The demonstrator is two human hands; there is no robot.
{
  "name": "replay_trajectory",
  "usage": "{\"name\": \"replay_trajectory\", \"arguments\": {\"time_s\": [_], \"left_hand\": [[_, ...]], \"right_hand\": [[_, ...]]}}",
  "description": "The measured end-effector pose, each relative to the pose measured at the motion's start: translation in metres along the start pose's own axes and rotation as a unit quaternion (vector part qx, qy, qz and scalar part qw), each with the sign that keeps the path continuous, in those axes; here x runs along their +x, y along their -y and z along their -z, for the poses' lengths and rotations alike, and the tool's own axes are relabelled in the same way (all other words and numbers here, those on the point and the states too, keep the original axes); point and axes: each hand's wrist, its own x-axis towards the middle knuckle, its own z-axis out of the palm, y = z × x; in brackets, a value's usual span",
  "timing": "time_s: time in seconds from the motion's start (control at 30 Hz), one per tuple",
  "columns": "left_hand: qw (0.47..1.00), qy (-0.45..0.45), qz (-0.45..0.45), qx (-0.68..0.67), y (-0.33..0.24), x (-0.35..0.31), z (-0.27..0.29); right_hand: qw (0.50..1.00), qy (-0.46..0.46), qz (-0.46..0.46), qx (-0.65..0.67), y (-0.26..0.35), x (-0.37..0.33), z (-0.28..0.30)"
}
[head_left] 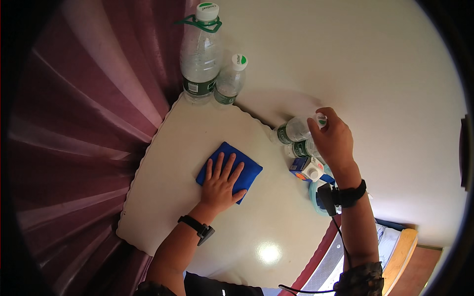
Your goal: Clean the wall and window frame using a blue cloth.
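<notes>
My left hand (220,186) lies flat with fingers spread on a folded blue cloth (251,171), which rests on the pale table (168,192). At the right, my right hand (335,138) pinches the white cap of a small clear plastic bottle (297,129) with a green label. Beside it, nearer me, stands another clear bottle (301,148), its upper part hidden behind my right hand. Close by are a blue and white carton (307,169) with a white screw cap and a light blue round container (314,198), partly covered by my right wrist.
A large clear bottle (200,61) with a green handle and a smaller clear bottle (228,85) stand at the table's far corner. Purple curtain (94,98) hangs along the left edge. A white wall (355,59) runs behind the bottles. A black cable (340,232) hangs from my right wrist.
</notes>
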Motion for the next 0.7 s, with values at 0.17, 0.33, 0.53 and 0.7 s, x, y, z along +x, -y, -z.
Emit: {"name": "replay_trajectory", "arguments": {"time_s": [0.17,0.33,0.53,0.7], "left_hand": [[1.000,-0.006,-0.003,0.002,0.003,0.002,-0.002],[1.000,-0.020,-0.002,0.005,0.001,-0.001,-0.004],[1.000,-0.023,-0.001,0.005,0.008,0.004,-0.008],[1.000,-0.016,-0.009,-0.012,0.005,0.021,-0.004]], "right_hand": [[0.996,-0.043,0.036,-0.076,0.001,0.001,0.008],[0.983,-0.098,0.065,-0.138,0.029,0.007,0.029],[0.982,-0.037,0.162,0.084,0.096,0.032,-0.007],[0.982,-0.031,0.153,0.110,0.120,0.081,-0.046]]}}
